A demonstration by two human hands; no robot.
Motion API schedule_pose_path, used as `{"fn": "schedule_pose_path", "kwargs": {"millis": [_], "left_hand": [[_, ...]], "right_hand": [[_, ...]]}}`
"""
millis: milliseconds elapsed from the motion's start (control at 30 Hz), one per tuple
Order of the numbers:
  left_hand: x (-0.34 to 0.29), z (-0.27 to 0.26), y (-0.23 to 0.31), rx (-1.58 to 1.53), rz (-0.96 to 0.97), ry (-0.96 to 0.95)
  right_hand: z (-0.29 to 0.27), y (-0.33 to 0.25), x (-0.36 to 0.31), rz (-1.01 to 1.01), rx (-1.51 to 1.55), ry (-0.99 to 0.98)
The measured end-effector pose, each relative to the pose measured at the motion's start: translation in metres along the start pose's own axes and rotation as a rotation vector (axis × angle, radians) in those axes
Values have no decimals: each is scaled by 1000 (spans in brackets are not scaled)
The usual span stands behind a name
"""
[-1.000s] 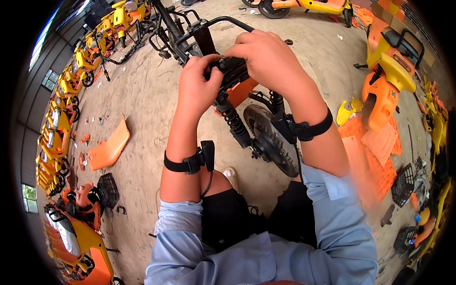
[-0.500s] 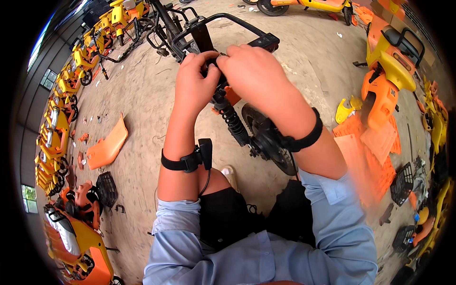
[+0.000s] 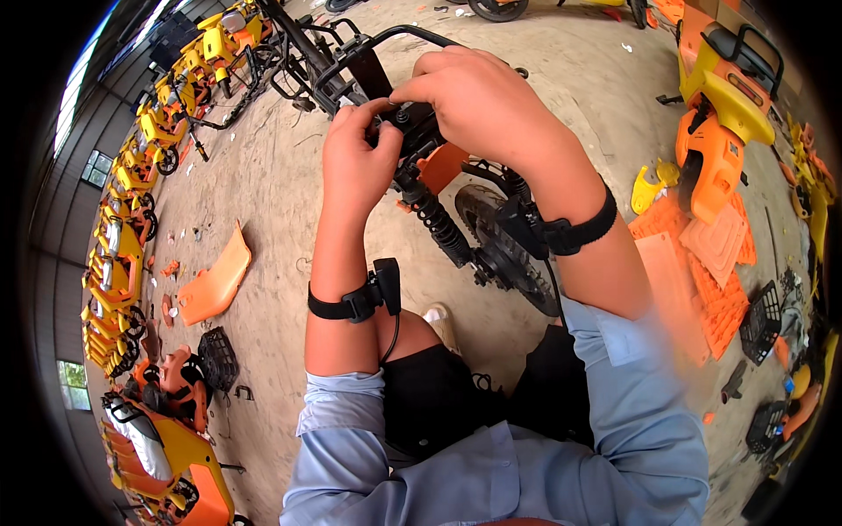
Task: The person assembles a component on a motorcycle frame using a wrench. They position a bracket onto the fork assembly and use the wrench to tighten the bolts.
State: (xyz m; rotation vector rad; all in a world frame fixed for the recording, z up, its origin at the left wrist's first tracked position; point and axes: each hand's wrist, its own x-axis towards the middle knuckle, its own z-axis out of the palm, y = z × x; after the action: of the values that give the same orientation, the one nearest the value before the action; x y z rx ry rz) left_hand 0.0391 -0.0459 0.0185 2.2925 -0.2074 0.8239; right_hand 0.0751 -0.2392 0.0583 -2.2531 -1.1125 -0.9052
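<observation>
A stripped scooter frame [image 3: 364, 70] of black tubing stands in front of me, its rear end toward me. Over its black rear mount my left hand [image 3: 360, 158] is closed, thumb and forefinger curled together at the near left side. My right hand [image 3: 482, 101] bends over the mount from the right, its forefinger reaching to the left fingertips. Whatever small thing the fingers hold is hidden. Just beside them a bolt head [image 3: 402, 117] shows on the mount. Below are an orange panel [image 3: 441, 169], a coil-spring shock absorber [image 3: 431, 219] and the rear wheel [image 3: 517, 263].
An orange curved panel [image 3: 217, 279] lies on the concrete floor to the left. Yellow scooters [image 3: 118, 254] line the left wall. At right stand an orange and yellow scooter body [image 3: 715, 131], flat orange panels [image 3: 667, 280] and a black basket [image 3: 761, 323].
The right hand has shifted right and opened a gap between the hands, so the bolt head and mount now show. The whole view has shifted slightly.
</observation>
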Motion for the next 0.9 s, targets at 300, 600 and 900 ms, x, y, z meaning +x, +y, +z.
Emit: {"fn": "schedule_pose_path", "kwargs": {"millis": [300, 600, 900], "left_hand": [[0, 1, -3, -21, 22, 3], [1, 2, -3, -1, 17, -6], [1, 2, -1, -19, -7, -5]], "right_hand": [[28, 26, -2, -141, 36, -9], [34, 32, -3, -177, 48, 14], [14, -18, -10, -8, -132, -204]]}}
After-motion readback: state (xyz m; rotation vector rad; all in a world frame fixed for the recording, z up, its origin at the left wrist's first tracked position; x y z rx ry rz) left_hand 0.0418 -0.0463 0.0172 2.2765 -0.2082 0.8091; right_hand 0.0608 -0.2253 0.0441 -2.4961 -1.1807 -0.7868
